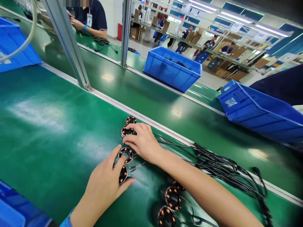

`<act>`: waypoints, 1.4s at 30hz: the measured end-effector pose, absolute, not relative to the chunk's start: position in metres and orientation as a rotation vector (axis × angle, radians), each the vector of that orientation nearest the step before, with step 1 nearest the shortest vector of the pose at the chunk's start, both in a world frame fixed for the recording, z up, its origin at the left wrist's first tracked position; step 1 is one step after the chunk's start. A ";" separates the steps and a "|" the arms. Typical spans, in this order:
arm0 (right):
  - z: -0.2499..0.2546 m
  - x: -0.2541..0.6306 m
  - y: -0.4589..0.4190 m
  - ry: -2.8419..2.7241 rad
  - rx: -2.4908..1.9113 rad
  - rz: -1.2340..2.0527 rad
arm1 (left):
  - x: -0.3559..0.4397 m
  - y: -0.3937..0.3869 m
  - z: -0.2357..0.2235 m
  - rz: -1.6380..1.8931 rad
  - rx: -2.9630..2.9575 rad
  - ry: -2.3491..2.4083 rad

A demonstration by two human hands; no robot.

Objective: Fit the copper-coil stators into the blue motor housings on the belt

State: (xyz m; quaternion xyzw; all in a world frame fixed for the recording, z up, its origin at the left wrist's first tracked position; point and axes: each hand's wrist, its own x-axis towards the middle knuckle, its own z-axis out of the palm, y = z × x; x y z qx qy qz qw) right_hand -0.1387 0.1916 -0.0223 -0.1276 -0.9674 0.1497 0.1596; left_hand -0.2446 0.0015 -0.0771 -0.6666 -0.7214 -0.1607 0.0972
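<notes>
factory line, green table under head camera. left hand flat, fingers spread, resting on wound coil, fingertip at next coil. right hand spread over coil. hands apart, nothing clamped. black cable bundle right. blue bins behind.

A factory assembly line — a long green tabletop with metal rails and aluminium posts runs across the frame, blue plastic bins set along it. Copper-wound coils and bundled black cables lie at lower centre. At upper left another worker wears an ID badge; at upper right, shelving with cardboard boxes under strip lights — more workers there.
</notes>
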 end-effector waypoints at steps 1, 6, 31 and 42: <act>-0.022 -0.139 0.191 -2.768 -0.376 0.425 | -0.245 0.002 -0.077 -0.482 -1.979 -2.132; -0.021 -0.136 0.190 -2.810 -0.387 0.482 | -0.245 0.004 -0.074 -0.514 -1.981 -2.139; -0.024 -0.137 0.180 -2.780 -0.447 0.667 | -0.244 0.003 -0.073 -0.493 -2.001 -2.190; 0.040 -0.062 0.179 -2.488 -0.611 0.558 | -0.263 0.028 -0.067 -0.316 -1.896 -2.306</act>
